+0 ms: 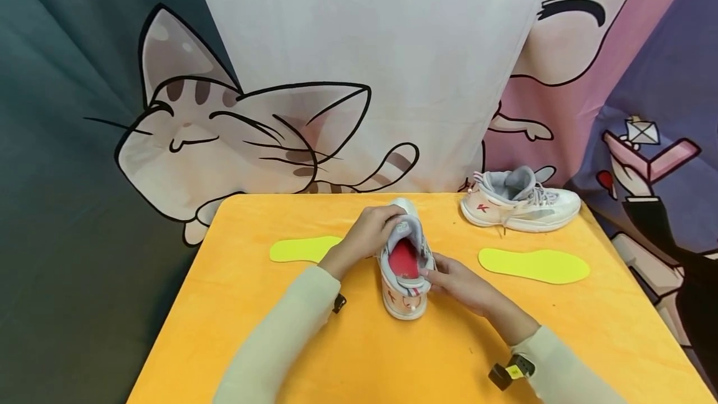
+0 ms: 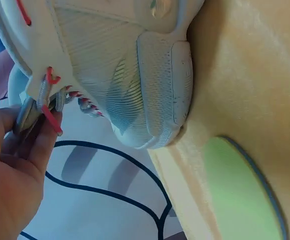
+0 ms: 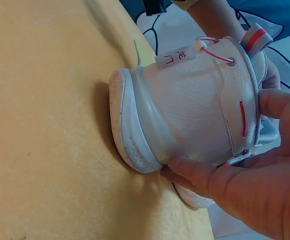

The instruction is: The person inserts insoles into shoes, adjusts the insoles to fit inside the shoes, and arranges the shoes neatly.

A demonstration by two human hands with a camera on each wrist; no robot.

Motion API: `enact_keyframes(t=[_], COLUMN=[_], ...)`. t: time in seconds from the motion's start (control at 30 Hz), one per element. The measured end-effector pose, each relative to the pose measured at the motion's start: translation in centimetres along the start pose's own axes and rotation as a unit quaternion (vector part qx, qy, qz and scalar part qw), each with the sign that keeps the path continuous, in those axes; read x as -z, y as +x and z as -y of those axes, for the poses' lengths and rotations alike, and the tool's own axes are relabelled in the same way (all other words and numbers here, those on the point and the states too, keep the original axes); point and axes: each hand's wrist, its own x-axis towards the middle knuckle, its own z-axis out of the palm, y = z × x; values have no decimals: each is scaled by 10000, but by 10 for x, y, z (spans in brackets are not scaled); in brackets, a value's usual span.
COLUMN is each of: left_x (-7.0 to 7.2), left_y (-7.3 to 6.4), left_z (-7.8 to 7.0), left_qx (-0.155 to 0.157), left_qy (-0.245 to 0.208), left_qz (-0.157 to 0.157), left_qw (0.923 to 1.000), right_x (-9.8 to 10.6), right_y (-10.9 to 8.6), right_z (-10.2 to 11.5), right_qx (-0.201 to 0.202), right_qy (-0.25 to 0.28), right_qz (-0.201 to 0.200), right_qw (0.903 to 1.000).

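A white sneaker point(image 1: 405, 304) stands on the table, heel toward me and toe pointing away. A red insole point(image 1: 404, 259) shows through its opening. My left hand point(image 1: 370, 232) is at the front of the opening; in the left wrist view its fingers pinch the grey tongue point(image 2: 27, 116) beside the red-flecked laces point(image 2: 51, 120). From the right, my right hand point(image 1: 462, 285) holds the sneaker near the heel. The right wrist view has its thumb on the padded collar and the other fingers against the side wall point(image 3: 189, 115).
A second white sneaker point(image 1: 524, 204) stands at the back right, toe pointing right. One yellow-green insole point(image 1: 534, 265) lies in front of it. Another yellow-green insole point(image 1: 303, 249) lies on the left, partly behind my left arm. A printed curtain point(image 1: 370, 30) hangs behind the orange-covered table point(image 1: 359, 360).
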Motion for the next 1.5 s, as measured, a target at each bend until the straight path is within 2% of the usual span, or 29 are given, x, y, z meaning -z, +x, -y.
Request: enact_keyframes(t=[0.1,0.23,0.33,0.43,0.57,0.67,0.73,0.87,0.97,1.17,1.33,1.5], left_x=[-1,-5,-9,-12,-15,-17,-17,-15,-12,-3,4,1], left_y=[8,22,30,36,40,41,40,37,34,29,28,31], left_z=[4,15,25,32,38,40,41,38,33,18,3,-5], left_qx=[183,626,1016,1451,1972,2226,2289,2173,1971,1274,989,633], left_qy=[43,65,-134,-463,-951,-1220,-1313,-1417,-1387,-915,-699,-215], left_qz=[-36,72,211,343,539,661,709,739,729,796,953,1137], left_qw=[9998,9980,9945,9877,9743,9650,9620,9629,9678,9844,9880,9913], right_x=[0,-2,-2,-1,1,0,-1,-2,-3,-3,-2,0], right_y=[0,2,3,4,5,4,4,3,3,3,3,2], right_z=[1,4,6,8,9,9,10,11,10,7,8,8], right_qx=[-36,-150,-239,-284,-272,-266,-289,-348,-356,-289,-267,-260], right_qy=[76,144,153,249,318,196,76,-111,-128,-159,-294,-262], right_qz=[-5,0,38,82,91,47,-33,-206,-265,-274,-289,-194], right_qw=[10000,9998,9996,9993,9991,9994,9995,9991,9989,9991,9988,9991])
